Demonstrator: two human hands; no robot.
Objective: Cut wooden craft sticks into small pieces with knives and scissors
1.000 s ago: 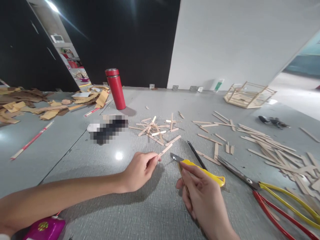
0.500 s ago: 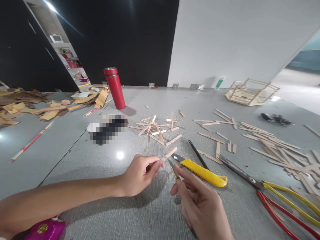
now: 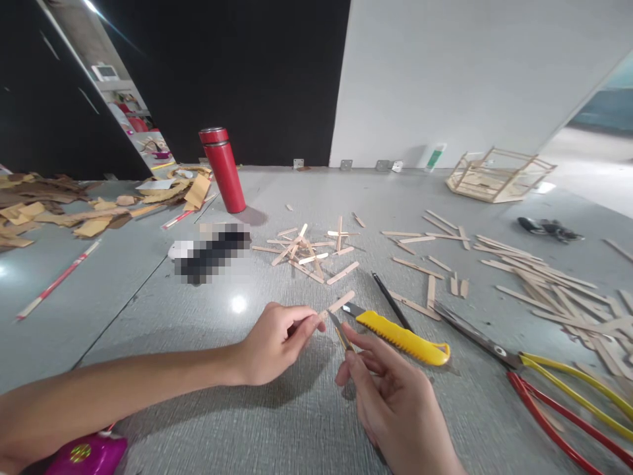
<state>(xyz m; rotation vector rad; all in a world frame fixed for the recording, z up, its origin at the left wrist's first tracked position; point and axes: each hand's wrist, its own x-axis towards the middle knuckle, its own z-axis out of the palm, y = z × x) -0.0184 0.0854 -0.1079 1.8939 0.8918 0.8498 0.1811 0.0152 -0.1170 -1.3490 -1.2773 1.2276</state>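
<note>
My left hand [image 3: 281, 343] pinches one end of a wooden craft stick [image 3: 342, 301], which points up and to the right. My right hand [image 3: 390, 396] grips a small knife [image 3: 340, 332] with a narrow grey blade, most of its handle hidden by my fingers. The blade's tip rests at the stick, close to my left fingertips. Just beyond my right hand lies a yellow box cutter [image 3: 403, 338] with its blade out. A black pencil-like rod [image 3: 392, 302] lies behind it. Several more craft sticks are heaped in a loose pile [image 3: 304, 254] farther away.
Large scissors [image 3: 514, 361] with red and yellow handles lie at right, near many scattered sticks [image 3: 558, 290]. A stick-built frame [image 3: 499, 175] stands behind. At left are a red flask [image 3: 222, 171], cardboard scraps [image 3: 99, 211] and a purple object [image 3: 89, 454].
Both hands keep nearly the same pose, stick and knife still held. The blade has shifted slightly against the stick. The whole view has moved a little.
</note>
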